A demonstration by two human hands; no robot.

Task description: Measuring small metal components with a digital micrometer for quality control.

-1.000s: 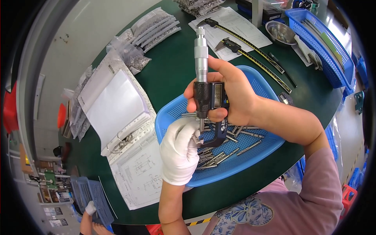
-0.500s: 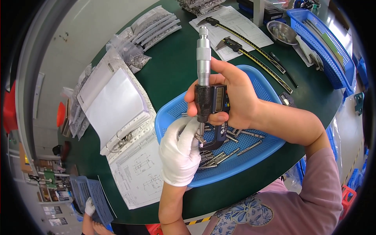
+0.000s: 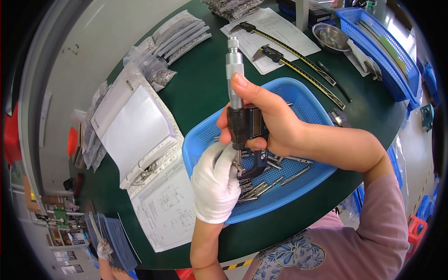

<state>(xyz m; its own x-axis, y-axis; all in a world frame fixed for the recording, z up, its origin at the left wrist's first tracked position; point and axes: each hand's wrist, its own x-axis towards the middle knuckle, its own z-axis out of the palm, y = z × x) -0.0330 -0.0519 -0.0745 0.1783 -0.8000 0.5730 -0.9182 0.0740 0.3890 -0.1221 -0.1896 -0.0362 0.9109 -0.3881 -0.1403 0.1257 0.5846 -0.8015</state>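
Note:
My bare right hand [image 3: 275, 112] is wrapped round a digital micrometer [image 3: 239, 126], held upright with its thimble at the top. The thumb presses on the silver thimble. My left hand [image 3: 214, 186], in a white glove, pinches a small metal pin [image 3: 238, 166] at the micrometer's measuring gap; the fingers hide most of the pin. Below both hands is a blue perforated basket [image 3: 305, 95]. Several slim metal pins [image 3: 261, 187] lie loose in it.
An open ring binder [image 3: 135, 126] with drawings lies left. Behind are bagged parts [image 3: 179, 35], two calipers [image 3: 298, 77] on and beside paper, a metal bowl [image 3: 331, 37] and another blue basket [image 3: 387, 51]. A co-worker's gloved hand [image 3: 104, 250] is at a basket, lower left.
My right thumb has moved from the thimble's right side to its front. The micrometer sits slightly lower and further left, and its display looks darker. The co-worker's gloved hand has shifted a little.

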